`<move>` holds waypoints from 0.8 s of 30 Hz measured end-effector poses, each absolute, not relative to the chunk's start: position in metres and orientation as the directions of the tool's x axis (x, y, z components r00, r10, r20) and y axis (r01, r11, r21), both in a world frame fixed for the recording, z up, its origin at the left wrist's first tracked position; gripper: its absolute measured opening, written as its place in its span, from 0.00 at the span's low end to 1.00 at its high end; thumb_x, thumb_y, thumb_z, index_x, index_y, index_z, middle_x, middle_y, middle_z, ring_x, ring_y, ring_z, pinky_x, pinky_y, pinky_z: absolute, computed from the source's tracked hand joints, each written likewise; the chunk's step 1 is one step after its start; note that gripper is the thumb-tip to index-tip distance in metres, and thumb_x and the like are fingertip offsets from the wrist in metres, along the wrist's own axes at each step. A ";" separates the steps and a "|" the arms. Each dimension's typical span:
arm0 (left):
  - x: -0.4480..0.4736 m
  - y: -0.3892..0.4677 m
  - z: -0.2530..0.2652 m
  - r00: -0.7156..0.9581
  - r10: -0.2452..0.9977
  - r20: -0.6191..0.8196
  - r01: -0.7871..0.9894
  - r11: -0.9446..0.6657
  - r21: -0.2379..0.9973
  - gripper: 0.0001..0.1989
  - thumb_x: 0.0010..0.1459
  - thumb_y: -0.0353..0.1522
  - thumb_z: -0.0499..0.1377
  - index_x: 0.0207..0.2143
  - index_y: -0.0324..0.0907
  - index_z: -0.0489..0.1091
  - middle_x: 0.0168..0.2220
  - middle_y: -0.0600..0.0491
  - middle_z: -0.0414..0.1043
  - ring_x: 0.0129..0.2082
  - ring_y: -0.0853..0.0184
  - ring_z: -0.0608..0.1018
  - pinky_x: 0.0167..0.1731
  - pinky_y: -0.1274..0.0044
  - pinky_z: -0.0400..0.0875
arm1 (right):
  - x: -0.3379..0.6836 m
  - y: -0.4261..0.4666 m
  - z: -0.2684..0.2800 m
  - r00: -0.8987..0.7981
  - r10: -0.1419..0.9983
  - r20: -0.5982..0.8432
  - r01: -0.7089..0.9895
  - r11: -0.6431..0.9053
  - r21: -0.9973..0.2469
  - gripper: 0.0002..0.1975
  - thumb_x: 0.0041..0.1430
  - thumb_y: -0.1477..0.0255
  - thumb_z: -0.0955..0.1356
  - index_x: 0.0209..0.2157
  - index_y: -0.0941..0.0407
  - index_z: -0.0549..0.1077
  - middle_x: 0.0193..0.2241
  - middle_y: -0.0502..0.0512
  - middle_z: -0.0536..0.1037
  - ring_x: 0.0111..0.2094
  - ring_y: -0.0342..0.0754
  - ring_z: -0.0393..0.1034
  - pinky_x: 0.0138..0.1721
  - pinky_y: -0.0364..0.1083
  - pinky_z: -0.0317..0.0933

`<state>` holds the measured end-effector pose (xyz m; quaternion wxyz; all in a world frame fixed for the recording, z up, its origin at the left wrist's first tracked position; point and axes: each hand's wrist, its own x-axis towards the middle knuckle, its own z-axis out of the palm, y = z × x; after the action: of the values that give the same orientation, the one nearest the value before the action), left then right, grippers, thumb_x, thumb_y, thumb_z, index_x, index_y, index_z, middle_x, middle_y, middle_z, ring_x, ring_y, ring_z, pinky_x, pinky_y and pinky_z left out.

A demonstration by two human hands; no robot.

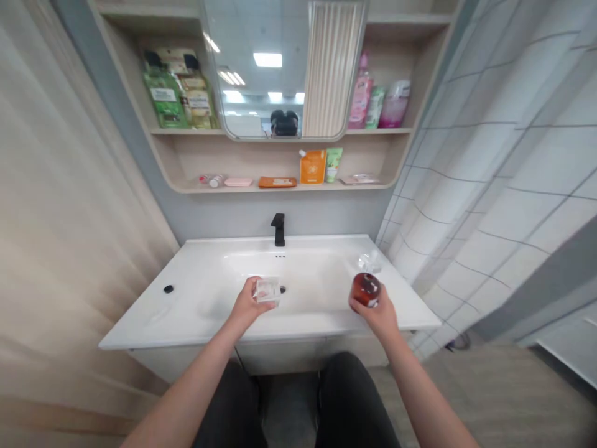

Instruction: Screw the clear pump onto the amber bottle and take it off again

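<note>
My left hand (250, 302) is closed around a small clear square-looking container (269, 290), held above the front of the white sink basin (308, 274) near the drain. My right hand (379, 309) grips a reddish-brown bottle (362, 287) over the basin's right side. The bottle's dark round top faces me, and a bit of white label shows at its lower edge. Just behind the bottle, a clear crumpled-looking plastic item (370, 261) rests on the counter. On the counter's left part lies a small black cap (168, 289), apart from both hands.
A black faucet (278, 229) rises behind the basin. Above it, a wooden shelf unit (280, 188) carries an orange pouch (312, 167), a green tube (333, 165), soap-like items and several bottles. A mirror (280, 68) hangs in front. Curtains (489, 180) flank both sides.
</note>
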<state>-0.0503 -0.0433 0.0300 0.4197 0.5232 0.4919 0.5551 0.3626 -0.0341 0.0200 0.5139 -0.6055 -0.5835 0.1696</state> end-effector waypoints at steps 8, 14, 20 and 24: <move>-0.045 0.013 0.033 -0.111 0.976 0.187 -0.089 -0.197 0.976 0.42 0.34 0.34 0.83 0.51 0.45 0.69 0.46 0.51 0.78 0.46 0.59 0.81 0.53 0.65 0.76 | 0.231 0.035 0.043 -0.217 0.947 0.237 0.426 0.311 -0.850 0.39 0.44 0.65 0.82 0.59 0.52 0.73 0.48 0.56 0.84 0.47 0.59 0.79 0.54 0.57 0.71; -0.058 0.058 0.037 -0.090 0.979 0.181 -0.196 -0.196 0.961 0.43 0.33 0.31 0.82 0.54 0.45 0.71 0.47 0.51 0.77 0.46 0.61 0.80 0.51 0.65 0.77 | 0.190 0.093 0.051 -0.380 0.910 0.165 0.270 0.280 -0.921 0.41 0.43 0.71 0.80 0.62 0.52 0.73 0.48 0.53 0.84 0.45 0.54 0.77 0.47 0.51 0.73; -0.063 0.079 0.012 -0.094 0.984 0.151 -0.303 -0.173 0.937 0.46 0.36 0.27 0.80 0.59 0.46 0.70 0.53 0.49 0.77 0.49 0.61 0.79 0.51 0.68 0.76 | 0.189 0.113 0.009 -0.342 0.932 0.118 0.207 0.197 -0.958 0.43 0.45 0.69 0.80 0.64 0.52 0.71 0.51 0.54 0.83 0.50 0.56 0.77 0.53 0.54 0.73; -0.066 0.086 -0.004 -0.111 0.988 0.112 -0.280 -0.139 0.950 0.42 0.31 0.26 0.81 0.51 0.44 0.72 0.48 0.51 0.78 0.48 0.61 0.80 0.50 0.68 0.76 | 0.198 0.123 -0.014 -0.434 0.899 0.053 0.304 0.202 -0.931 0.42 0.41 0.69 0.82 0.61 0.52 0.74 0.51 0.53 0.83 0.53 0.58 0.78 0.58 0.55 0.71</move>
<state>-0.0665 0.0859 -0.0042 0.5103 0.4293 0.4122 0.6208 0.1976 0.1227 -0.0136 0.3189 -0.4260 -0.7065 0.4667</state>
